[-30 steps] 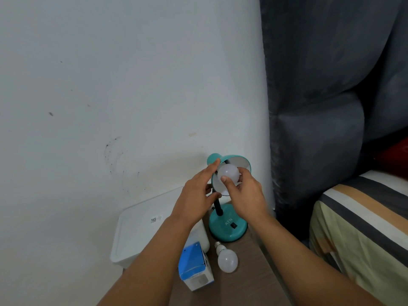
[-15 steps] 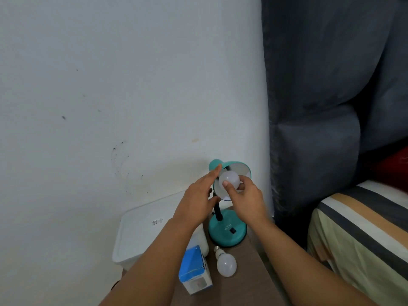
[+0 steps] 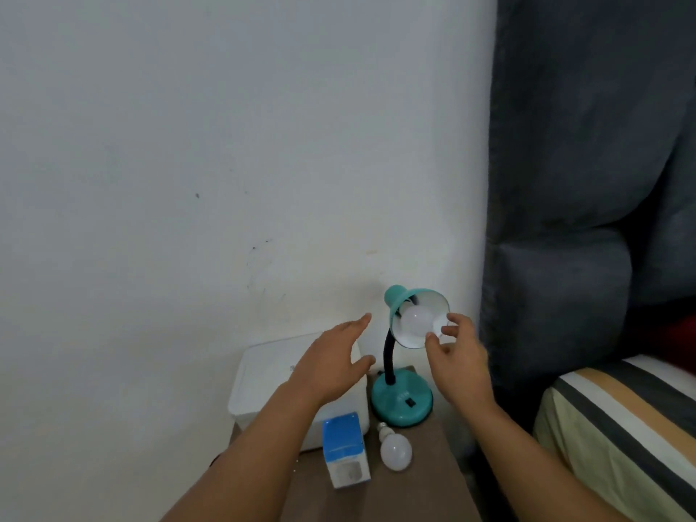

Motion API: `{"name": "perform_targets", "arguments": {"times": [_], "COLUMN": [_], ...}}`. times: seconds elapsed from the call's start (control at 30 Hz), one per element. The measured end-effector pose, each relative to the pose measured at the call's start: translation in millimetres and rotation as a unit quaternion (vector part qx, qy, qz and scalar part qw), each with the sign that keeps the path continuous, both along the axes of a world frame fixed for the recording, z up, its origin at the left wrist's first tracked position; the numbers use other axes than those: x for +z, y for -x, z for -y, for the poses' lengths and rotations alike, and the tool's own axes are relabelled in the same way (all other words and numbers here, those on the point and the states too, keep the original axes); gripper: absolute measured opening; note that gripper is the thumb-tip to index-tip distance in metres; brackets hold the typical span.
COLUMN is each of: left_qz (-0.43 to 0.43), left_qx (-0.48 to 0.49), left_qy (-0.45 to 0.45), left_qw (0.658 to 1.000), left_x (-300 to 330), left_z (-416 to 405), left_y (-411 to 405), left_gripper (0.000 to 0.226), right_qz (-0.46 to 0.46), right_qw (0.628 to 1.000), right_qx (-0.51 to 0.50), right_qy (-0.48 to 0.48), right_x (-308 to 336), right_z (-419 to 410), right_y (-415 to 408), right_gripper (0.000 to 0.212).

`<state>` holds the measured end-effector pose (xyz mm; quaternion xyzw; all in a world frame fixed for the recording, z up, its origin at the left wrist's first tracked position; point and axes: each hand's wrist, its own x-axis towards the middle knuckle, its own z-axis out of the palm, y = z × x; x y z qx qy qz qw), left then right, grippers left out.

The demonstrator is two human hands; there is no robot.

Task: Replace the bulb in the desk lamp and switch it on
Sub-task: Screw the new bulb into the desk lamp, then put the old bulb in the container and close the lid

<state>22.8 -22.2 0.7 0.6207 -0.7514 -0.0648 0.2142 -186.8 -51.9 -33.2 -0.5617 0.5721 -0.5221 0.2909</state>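
I saw the teal lamp (image 3: 401,403) standing on the brown table (image 3: 425,484), far right near the wall, its shade (image 3: 423,314) tilted toward me with a white bulb (image 3: 417,321) seated inside. My right hand (image 3: 457,361) hovered just at the shade's near rim, fingers loosely spread, fingertips (image 3: 450,317) beside the bulb; I could not tell whether they touched it. My left hand (image 3: 331,365) hung clear of the lamp to its left, fingers straight and apart, holding nothing. A second bulb (image 3: 393,450) lay on the table near the base, beside a blue-and-white box (image 3: 344,448). A white bin (image 3: 263,386) sat further left.
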Motion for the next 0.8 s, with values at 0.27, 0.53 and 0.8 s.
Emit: {"name": "perform_targets", "arguments": {"times": [0.27,0.53,0.8], "left_qz": [-0.061,-0.114,-0.207], "left_qx": [0.093,0.196,0.254], "left_qy": [-0.004,-0.014,-0.046], "left_qw": [0.994,0.974,0.944], "left_x": [-24.7,-47.5,-64.5], "left_z": [-55.1,-96.4,-94.0], "left_y": [-59.3,-116.0,-151.6], "left_gripper": [0.059,0.057,0.083], "right_qz": [-0.018,-0.124,-0.19], "right_qw": [0.995,0.977,0.95], "right_qx": [0.096,0.17,0.239], "right_qy": [0.022,-0.02,-0.07], "right_x": [-15.2,-45.1,-53.0], "right_z": [-41.7,-36.0,-10.1], "right_y": [-21.6,-53.3,-81.1], "right_gripper": [0.015,0.026,0.088]}}
